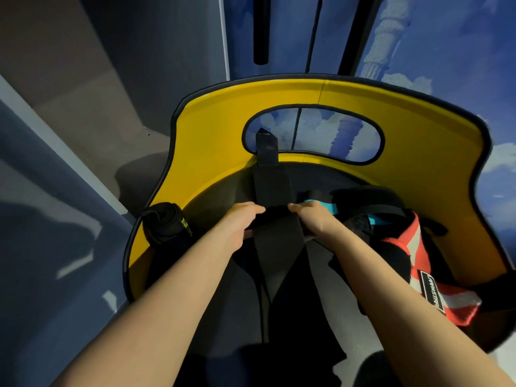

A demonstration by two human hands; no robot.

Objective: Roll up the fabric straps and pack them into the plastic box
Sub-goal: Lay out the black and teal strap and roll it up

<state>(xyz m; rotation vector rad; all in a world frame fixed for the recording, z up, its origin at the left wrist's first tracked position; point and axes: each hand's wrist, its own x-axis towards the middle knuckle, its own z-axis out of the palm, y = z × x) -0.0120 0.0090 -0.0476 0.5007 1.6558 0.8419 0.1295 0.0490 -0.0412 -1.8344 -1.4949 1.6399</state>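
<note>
Black fabric strap [272,188] lies lengthwise across the dark seat of the yellow-backed chair [220,141], its far end reaching up to the oval cut-out in the backrest and its near end hanging toward the viewer. The left hand [243,223] and right hand [312,219] grip it at mid-length from either side, fingers curled over a partly formed roll.

Procedure for this step, as judged from the view: keep both edges of the strap aligned, hold even tension with both hands, and turn the roll toward the far end so that it stays tight and does not cone.

One finished black roll [164,223] rests at the left edge of the seat, well apart from the hands; its yellow-green lettering appears to read "XUFENG". To the right lies an orange-and-white strap [416,247] bearing a black label [432,291] whose white text cannot be read with certainty. A turquoise strap [321,205] lies just behind the right hand. No plastic box is in view.
</note>
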